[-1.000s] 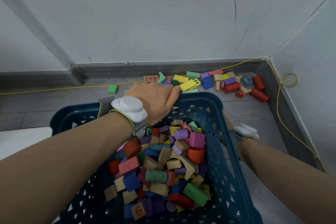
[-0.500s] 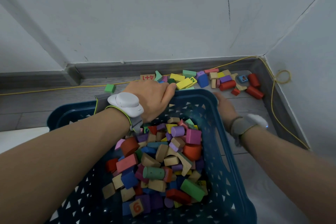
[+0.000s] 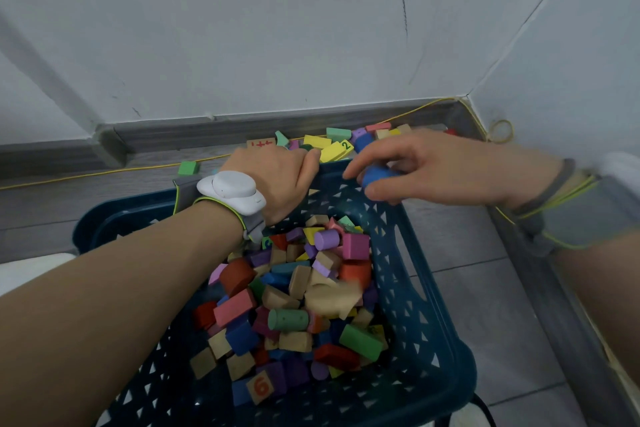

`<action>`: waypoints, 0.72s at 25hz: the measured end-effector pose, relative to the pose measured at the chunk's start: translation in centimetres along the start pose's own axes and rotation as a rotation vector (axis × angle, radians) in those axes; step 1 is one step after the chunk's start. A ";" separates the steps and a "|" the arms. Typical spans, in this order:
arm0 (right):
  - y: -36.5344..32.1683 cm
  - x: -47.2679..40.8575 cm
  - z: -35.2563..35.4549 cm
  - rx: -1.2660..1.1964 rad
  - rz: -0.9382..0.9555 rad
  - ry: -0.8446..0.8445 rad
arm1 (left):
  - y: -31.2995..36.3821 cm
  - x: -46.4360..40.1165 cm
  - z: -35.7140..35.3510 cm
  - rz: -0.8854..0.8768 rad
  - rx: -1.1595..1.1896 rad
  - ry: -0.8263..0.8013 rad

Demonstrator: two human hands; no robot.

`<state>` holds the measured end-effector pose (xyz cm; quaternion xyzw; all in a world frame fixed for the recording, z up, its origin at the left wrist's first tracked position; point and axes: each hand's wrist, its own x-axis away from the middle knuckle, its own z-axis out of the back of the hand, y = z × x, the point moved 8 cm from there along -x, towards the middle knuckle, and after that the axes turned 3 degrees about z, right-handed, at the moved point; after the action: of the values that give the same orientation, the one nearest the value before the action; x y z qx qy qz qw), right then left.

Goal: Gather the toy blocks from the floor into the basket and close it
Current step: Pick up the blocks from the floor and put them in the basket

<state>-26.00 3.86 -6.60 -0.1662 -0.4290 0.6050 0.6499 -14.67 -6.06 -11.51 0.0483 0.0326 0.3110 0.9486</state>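
A dark blue plastic basket (image 3: 429, 329) stands on the floor in front of me, filled with several coloured toy blocks (image 3: 298, 291). My left hand (image 3: 277, 180) grips the basket's far rim. My right hand (image 3: 426, 170) hovers over the far right corner of the basket and holds a blue block (image 3: 375, 174) between thumb and fingers. More loose blocks (image 3: 332, 146) lie on the floor beyond the basket, against the skirting; my right hand hides part of that pile. A single green block (image 3: 188, 168) lies apart to the left.
White walls meet in a corner (image 3: 465, 95) at the back right, with grey skirting (image 3: 277, 125) along them. A thin yellow cable (image 3: 114, 170) runs along the floor by the wall and loops at the corner. Something white (image 3: 31, 270) lies left of the basket.
My right hand has come up from beside the basket, reached the floor pile, and now holds a blue block above the basket's rim. My left hand stays on the far rim.
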 end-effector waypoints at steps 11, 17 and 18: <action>12.4 0.0 -0.8 -0.068 -0.415 0.456 | 2.1 -1.1 0.7 0.051 -0.081 0.014; 16.4 0.4 -6.3 0.340 -0.491 0.095 | 4.7 -1.7 0.3 -0.039 0.024 0.004; 16.5 -0.1 -6.7 0.344 -0.447 0.081 | 4.8 -1.8 0.0 -0.060 0.036 -0.024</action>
<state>-31.57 9.34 -22.64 0.0211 -0.3198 0.5035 0.8023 -18.95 -3.28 -10.94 0.0681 0.0282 0.2812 0.9568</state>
